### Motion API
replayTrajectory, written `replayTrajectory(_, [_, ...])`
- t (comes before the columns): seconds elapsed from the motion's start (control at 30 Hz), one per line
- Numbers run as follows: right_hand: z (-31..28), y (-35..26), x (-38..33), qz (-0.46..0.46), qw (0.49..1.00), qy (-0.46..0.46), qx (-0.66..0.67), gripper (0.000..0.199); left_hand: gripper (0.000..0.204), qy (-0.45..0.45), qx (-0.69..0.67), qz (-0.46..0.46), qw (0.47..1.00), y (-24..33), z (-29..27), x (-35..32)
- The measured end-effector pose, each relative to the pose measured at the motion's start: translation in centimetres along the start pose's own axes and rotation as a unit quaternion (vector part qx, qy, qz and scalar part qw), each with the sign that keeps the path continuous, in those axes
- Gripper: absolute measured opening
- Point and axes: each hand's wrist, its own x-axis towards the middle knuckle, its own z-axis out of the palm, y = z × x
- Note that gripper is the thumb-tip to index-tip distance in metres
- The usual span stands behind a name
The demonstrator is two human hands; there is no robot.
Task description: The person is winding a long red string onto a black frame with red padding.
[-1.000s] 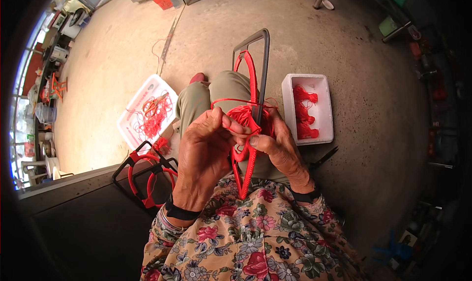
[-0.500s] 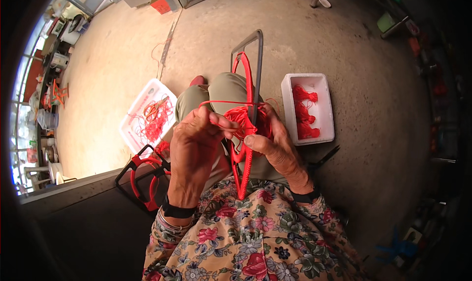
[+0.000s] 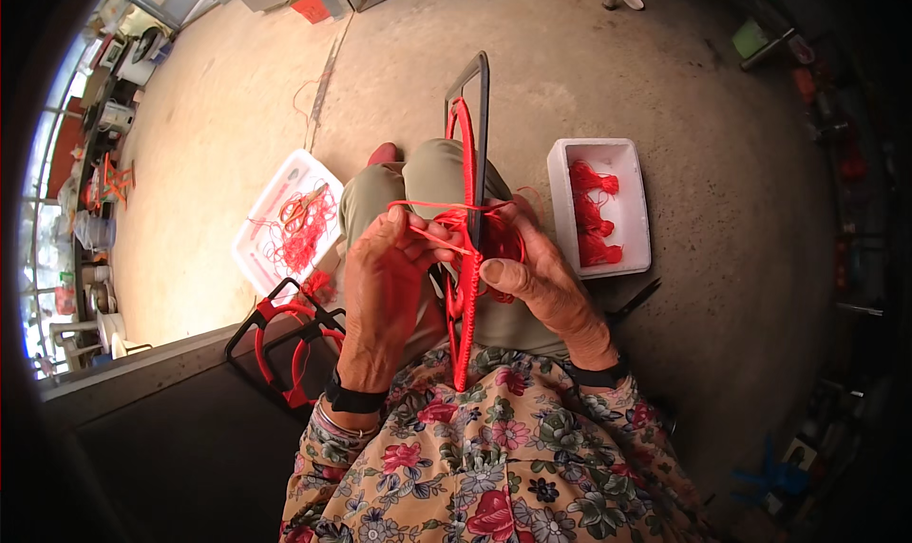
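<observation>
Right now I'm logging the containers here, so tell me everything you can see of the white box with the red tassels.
The white box is a shallow rectangular tray, foam by the look of it, with thick walls and rounded corners. It lies flat and open on the concrete floor to the right of the person's knee. Inside lie a few red tassels, stacked along its left side. Neither hand touches it.

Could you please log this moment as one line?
left hand: pulls red thread | right hand: steadies black frame | white tray: red tassels

Frame's [image 3: 472, 153] lower part and red cord [image 3: 464, 258] behind the hands; far-left clutter blurred.
</observation>
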Motion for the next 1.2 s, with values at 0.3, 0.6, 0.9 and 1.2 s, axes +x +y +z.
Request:
replayTrajectory(0.3, [-0.6, 0.9, 0.1, 0.022, 0.998, 0.028, -0.049, 0.054, 0.031, 0.019, 0.030, 0.050, 0.998, -0.4, 1.0, -1.2])
replayTrajectory(0.6, [-0.5, 1.0, 0.2, 0.050, 0.998, 0.018, -0.021, 0.060, 0.026, 0.018, 0.050, 0.059, 0.997, 0.0, 2.0, -1.8])
replayTrajectory(0.9, [-1.4, 2.4, 0.2, 0.031, 0.998, 0.034, -0.042, 0.059, 0.024, 0.009, 0.021, 0.056, 0.998, 0.2, 1.9, -2.1])
replayTrajectory(1.2, [-2.9, 2.4, 0.1, -0.052, 0.978, 0.084, -0.183, 0.040, 0.022, -0.062, 0.057, 0.143, 0.986, 1.1, 1.5, -2.6])
